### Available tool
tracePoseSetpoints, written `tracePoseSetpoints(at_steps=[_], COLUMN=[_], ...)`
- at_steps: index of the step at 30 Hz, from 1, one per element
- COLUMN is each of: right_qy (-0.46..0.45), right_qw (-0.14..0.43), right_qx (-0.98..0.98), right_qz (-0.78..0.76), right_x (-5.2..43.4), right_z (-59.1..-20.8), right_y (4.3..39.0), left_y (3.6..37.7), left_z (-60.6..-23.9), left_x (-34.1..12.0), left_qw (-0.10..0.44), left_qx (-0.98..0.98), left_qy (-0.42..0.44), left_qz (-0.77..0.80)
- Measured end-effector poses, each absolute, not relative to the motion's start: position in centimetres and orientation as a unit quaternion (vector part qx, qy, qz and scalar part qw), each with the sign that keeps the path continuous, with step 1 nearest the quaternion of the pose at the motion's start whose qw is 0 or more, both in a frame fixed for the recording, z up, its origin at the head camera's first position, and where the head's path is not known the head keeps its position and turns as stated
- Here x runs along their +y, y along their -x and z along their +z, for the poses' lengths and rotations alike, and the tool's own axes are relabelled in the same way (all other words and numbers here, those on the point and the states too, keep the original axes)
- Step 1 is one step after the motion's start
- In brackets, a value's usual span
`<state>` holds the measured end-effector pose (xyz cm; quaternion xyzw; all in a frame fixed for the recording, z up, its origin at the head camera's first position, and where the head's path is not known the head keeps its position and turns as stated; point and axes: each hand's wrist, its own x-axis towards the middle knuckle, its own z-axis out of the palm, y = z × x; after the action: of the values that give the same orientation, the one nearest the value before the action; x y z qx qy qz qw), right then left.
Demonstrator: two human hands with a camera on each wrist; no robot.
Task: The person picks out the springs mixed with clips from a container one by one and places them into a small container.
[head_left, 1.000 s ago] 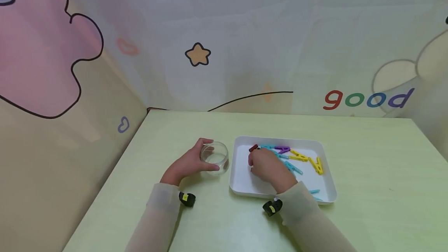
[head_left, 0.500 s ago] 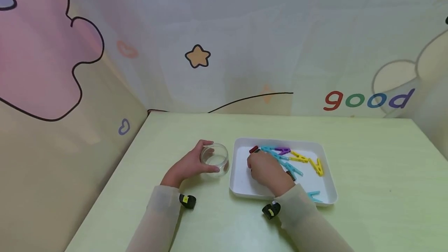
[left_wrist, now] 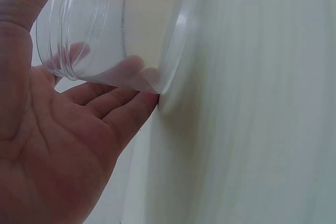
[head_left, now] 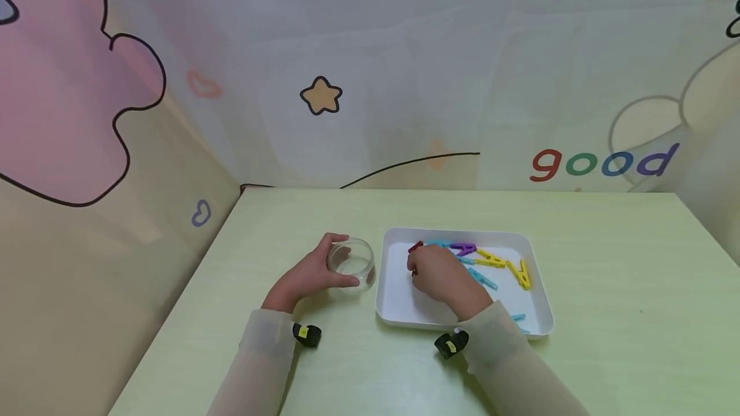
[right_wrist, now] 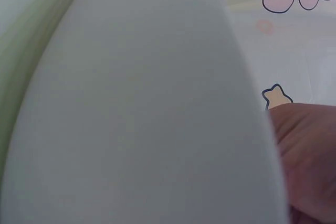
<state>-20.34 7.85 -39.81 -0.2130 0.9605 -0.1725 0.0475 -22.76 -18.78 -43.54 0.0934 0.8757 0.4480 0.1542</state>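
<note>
On a pale green table (head_left: 607, 262) walled by cartoon wallpaper (head_left: 324, 95), the left hand (head_left: 306, 275) clasped one clear jar (head_left: 351, 262). Beside it, the right hand (head_left: 442, 275) lay in one white tray (head_left: 399, 303); whether it held anything was hidden. Around it lay pegs (head_left: 497, 260): two yellow, one purple, several blue.

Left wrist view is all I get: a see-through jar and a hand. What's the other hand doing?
Observer: The right hand rests inside a white tray, over coloured pegs.
Operator: What colours?
Observer: Yellow pegs, a purple one, blue ones and a red one near the tray's far left corner.
Operator: Where's the tray from my jar?
Observer: Just right of the jar, on a pale green table.
</note>
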Motion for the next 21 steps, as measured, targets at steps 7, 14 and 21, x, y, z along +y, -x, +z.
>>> tracePoseSetpoints(at_steps=[7,14,21], right_qy=[0.208,0.205,0.209], right_qw=[0.059,0.053,0.015], right_qx=[0.956,0.951,0.95], right_qz=[-0.199,-0.227,-0.232], right_x=[8.1,8.2,8.2], right_z=[-39.3,-39.4,-38.6], right_y=[20.5,20.4,20.3], left_y=[22.7,22.7,22.8], left_z=[-43.6,-43.9,-43.9], left_x=[-18.7,-18.7,-18.7], left_qw=[0.155,0.159,0.152], left_qx=[0.873,0.873,0.873], left_qy=[-0.09,-0.093,-0.094], left_qz=[0.454,0.452,0.454])
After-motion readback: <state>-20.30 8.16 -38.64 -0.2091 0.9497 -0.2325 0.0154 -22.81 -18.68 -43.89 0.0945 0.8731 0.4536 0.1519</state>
